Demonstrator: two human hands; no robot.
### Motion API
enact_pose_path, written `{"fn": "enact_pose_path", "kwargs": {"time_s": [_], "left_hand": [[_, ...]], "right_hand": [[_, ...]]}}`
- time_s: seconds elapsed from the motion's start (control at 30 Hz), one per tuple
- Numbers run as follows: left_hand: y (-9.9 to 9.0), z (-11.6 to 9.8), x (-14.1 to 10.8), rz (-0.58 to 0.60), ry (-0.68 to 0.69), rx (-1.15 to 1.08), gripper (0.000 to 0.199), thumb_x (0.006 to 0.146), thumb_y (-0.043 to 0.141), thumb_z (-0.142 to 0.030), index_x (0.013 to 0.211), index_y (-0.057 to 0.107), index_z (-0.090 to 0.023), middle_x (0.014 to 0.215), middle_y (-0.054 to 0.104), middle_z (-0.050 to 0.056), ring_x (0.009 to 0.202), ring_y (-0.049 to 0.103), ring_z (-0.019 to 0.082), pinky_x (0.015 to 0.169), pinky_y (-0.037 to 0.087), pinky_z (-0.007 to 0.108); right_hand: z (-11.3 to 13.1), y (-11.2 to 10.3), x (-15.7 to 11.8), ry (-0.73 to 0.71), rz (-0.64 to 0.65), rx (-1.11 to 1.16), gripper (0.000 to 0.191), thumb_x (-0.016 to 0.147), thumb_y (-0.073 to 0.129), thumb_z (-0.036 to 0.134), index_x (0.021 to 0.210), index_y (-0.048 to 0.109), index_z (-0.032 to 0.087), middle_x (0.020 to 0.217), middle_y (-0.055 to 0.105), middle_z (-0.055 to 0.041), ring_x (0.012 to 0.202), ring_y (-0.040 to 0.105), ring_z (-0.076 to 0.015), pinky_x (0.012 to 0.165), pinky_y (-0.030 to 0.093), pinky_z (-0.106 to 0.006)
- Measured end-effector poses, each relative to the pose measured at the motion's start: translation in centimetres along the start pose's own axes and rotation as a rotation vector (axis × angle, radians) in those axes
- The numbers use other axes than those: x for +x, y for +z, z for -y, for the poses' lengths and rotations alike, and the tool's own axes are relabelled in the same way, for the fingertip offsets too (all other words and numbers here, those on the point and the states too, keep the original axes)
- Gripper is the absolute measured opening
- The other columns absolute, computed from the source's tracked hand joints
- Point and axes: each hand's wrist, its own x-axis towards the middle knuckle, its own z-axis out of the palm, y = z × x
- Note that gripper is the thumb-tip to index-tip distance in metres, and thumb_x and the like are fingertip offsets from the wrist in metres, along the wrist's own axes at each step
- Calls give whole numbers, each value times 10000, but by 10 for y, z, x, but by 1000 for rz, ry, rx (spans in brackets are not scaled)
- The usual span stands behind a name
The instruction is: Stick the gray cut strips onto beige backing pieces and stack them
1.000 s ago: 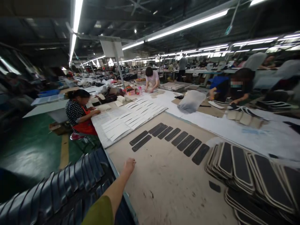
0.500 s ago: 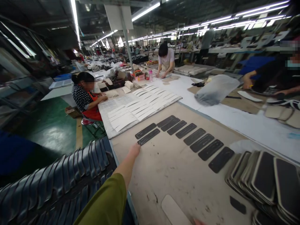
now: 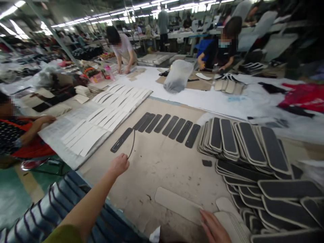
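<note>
My left hand [image 3: 119, 165] pinches the near end of a thin dark rectangular piece [image 3: 133, 145], lifted off the table and seen edge-on as a curved line. To its left lies another dark piece [image 3: 121, 140] with shiny marks on it. A row of several similar dark pieces [image 3: 171, 126] runs rightward across the table. At the lower right, my right hand [image 3: 215, 226] has its fingers stretched out, their tips at the right end of a beige rounded panel [image 3: 177, 205] lying flat. More beige panels [image 3: 231, 222] are stacked just beyond those fingers.
Piles of dark panels with pale edges [image 3: 275, 148] fill the right side. A small dark scrap [image 3: 207, 163] lies beside them. White strips on a board [image 3: 88, 131] are at the left. Co-workers sit or stand around the tables [image 3: 124, 50]. Dark blue layered pieces [image 3: 63, 192] hang below the left edge.
The dark piece under my left hand has come up off the table. My view has swung right, and my right hand now shows more fully at the beige panel.
</note>
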Motion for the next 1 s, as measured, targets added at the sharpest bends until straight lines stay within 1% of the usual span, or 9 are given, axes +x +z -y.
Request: {"fn": "enact_pose_path", "kwargs": {"time_s": [0.13,0.27,0.4,0.5,0.57,0.67,0.77,0.87,1.0], "left_hand": [[-39,-47,-63,-49,376,-283,94,787,366,-177,778,460,-174,781,489,16,663,470,114,644,367,236],[-83,-95,-126,145,697,-565,112,704,358,-83,701,394,-190,680,433,-14,618,415,109,597,332,227],[-111,-129,-157,309,822,-655,162,647,360,-32,683,398,-185,679,453,-22,625,410,101,595,321,217],[-116,-140,-163,371,846,-655,171,632,370,-28,682,429,-181,689,477,-25,643,423,100,598,319,211],[-111,-140,-163,384,818,-665,164,635,369,-39,678,444,-179,685,487,-25,643,431,101,591,320,208],[-90,-136,-156,406,703,-682,129,646,383,-88,671,474,-175,651,490,-30,608,434,99,548,311,203],[-55,-128,-142,511,521,-715,107,639,406,-152,658,510,-168,585,492,-35,557,447,104,496,300,200],[-16,-124,-123,645,298,-824,122,635,418,-214,634,525,-156,494,490,-34,482,456,110,453,306,203],[25,-125,-99,640,173,-907,172,647,437,-290,585,514,-150,472,512,-20,450,442,100,434,307,200]], "right_hand": [[24,-16,7,135,-77,222,407,845,401,371,1191,533,202,1120,584,-109,959,581,-206,869,482,-341],[41,-18,20,318,-108,542,497,802,454,478,1201,524,190,1156,561,-120,1000,557,-221,873,465,-371],[49,-12,25,505,-2,913,608,741,441,628,1176,547,216,1161,569,-106,927,593,-220,750,508,-356],[52,-15,21,480,66,935,568,731,440,641,1045,632,209,952,657,-75,835,604,-202,712,496,-325],[52,-19,14,469,62,880,488,713,503,599,927,672,194,843,665,-51,768,591,-183,677,482,-292],[48,-22,-1,508,41,794,414,705,525,549,810,672,176,676,632,-13,625,552,-146,588,450,-253],[40,-18,-14,541,36,686,395,728,473,520,710,652,168,512,554,16,495,490,-122,502,400,-235],[32,-13,-19,549,17,535,349,730,474,474,657,649,180,476,542,17,480,484,-125,495,370,-232],[24,-10,-7,545,-8,330,280,736,484,424,686,666,217,525,598,10,546,539,-141,549,373,-230]]}}
